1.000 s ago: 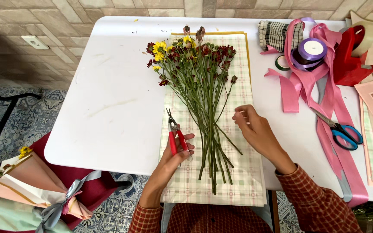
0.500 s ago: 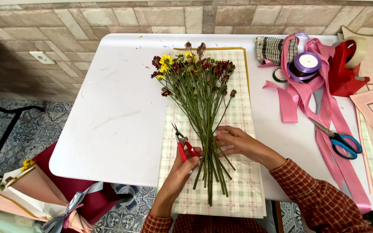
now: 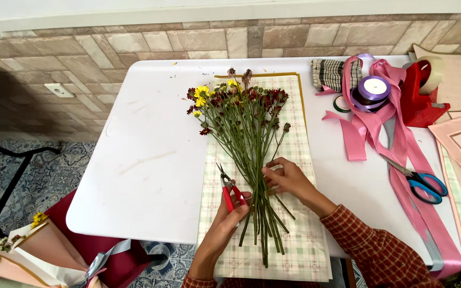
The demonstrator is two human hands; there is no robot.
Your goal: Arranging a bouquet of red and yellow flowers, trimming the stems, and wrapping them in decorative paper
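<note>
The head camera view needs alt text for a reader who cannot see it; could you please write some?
A person's right hand grips the stems of a flower bunch lying on checked wrapping paper, while the left hand holds red-handled snips beside them. Pink ribbon and blue-handled scissors lie to the right on the white table.

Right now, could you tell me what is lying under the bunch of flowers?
A checked wrapping sheet with a yellow-edged sheet beneath lies under the flowers, on the white table. Whatever lies beneath the sheets is covered.

Flowers (image 3: pixel 246 138) on paper sheet (image 3: pixel 300 234) mid-table (image 3: pixel 145 160); ribbons (image 3: pixel 374 128), scissors (image 3: pixel 420 181) to right.
</note>
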